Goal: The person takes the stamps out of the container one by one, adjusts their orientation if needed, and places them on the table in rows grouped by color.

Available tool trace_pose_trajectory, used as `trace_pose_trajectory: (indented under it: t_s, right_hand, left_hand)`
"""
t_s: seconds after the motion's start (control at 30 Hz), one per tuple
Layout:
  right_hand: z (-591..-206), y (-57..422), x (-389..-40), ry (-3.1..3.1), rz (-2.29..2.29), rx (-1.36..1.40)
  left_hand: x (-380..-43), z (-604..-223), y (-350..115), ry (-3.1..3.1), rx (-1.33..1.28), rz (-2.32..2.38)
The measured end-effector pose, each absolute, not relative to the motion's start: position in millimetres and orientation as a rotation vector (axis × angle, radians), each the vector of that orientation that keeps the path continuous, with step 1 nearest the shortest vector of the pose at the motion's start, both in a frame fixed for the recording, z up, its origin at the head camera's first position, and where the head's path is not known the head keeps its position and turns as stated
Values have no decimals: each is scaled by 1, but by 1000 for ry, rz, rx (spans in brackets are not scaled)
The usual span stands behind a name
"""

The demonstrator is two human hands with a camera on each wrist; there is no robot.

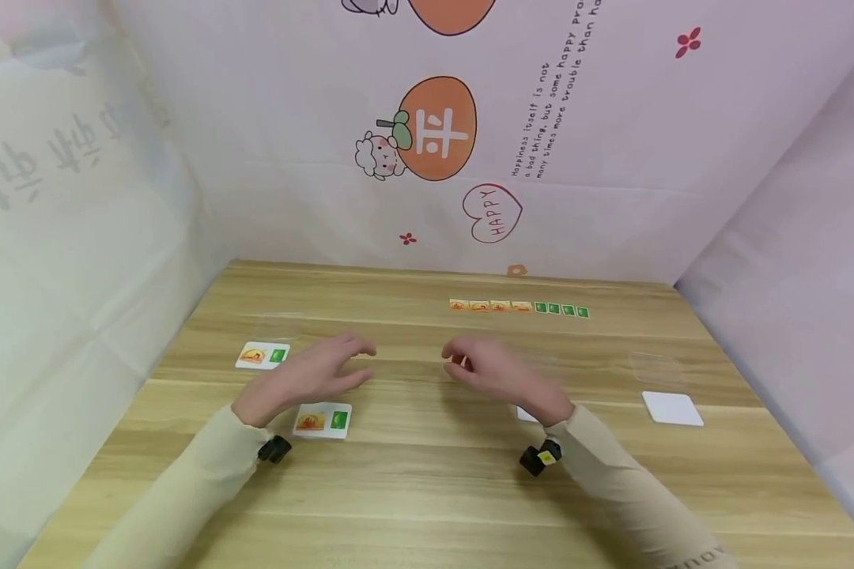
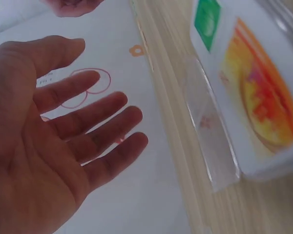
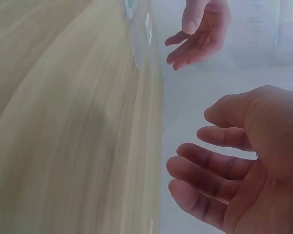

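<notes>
Both hands are held above the table, apart from each other and holding nothing. My left hand [image 1: 320, 367] has its fingers spread and slightly bent, as the left wrist view shows. Loosely curved fingers also mark my right hand [image 1: 494, 367]. Just below the left wrist lies a white card-like piece [image 1: 322, 421] bearing an orange picture and a green square. A similar decorated white piece [image 1: 263, 356] lies farther left. Under the right forearm, a white piece [image 1: 527, 414] is mostly hidden. A plain white piece [image 1: 672, 408] lies at the far right.
Toward the back of the wooden table [image 1: 413, 506] runs a row of small orange pictures [image 1: 500, 307] and green squares [image 1: 561, 310]. Clear plastic pieces lie behind the white ones, such as a clear rectangle [image 1: 656, 369] at right. Printed cloth [image 1: 313, 213] encloses the back and sides.
</notes>
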State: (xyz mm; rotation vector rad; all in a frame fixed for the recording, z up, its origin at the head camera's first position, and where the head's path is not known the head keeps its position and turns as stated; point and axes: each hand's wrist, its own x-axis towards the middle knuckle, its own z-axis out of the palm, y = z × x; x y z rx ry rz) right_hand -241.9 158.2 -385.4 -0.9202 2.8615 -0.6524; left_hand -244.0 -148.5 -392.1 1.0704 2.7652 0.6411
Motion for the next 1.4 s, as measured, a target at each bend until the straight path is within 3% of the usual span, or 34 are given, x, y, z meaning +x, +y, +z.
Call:
trace_pose_trajectory:
  t_s: [0.9, 1.4]
  right_hand:
    - [-396, 117, -232, 2787, -736, -927]
    - [-403, 92, -228, 2699, -784, -1009]
  left_hand:
    - [-225, -410, -210, 2768, 961, 707]
    - [-211, -412, -218, 2761, 787, 617]
